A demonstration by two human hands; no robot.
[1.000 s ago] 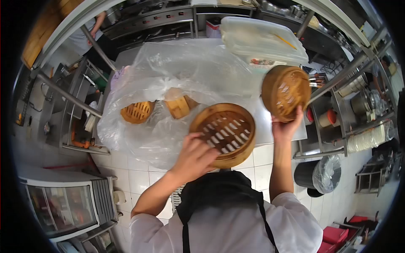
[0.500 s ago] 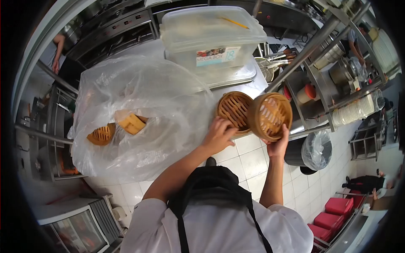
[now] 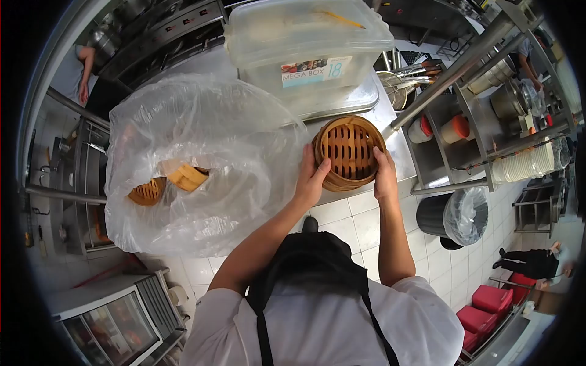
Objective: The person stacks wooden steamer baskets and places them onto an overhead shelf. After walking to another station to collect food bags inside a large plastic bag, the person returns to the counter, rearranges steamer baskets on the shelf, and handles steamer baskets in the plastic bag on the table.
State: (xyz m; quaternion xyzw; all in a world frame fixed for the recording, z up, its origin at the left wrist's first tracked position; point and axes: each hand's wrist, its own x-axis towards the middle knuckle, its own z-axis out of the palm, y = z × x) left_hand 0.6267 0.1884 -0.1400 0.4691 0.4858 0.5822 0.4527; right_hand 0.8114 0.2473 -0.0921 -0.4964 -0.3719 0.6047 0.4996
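Observation:
A round bamboo steamer basket (image 3: 349,152) with a slatted base sits at the front edge of the steel table, on top of another basket that it mostly covers. My left hand (image 3: 312,175) wraps its left side, thumb on the rim. On the opposite side, my right hand (image 3: 384,174) grips the rim and wall. Left of my hands lies a large clear plastic bag (image 3: 244,122). Through its opening show a bamboo steamer piece (image 3: 188,177) and a slatted steamer basket (image 3: 146,191).
Behind the baskets, a lidded plastic box (image 3: 262,76) stands on a metal tray (image 3: 342,107), with a pencil (image 3: 345,19) on its lid. Strainers (image 3: 397,82) lie to the right. A steel post (image 3: 452,70) rises beside the table; a lined bin (image 3: 436,216) stands below.
My right hand has brought the tilted steamer basket left and set it level over the other one. My left hand has moved from the lower basket's edge to the stack's left side.

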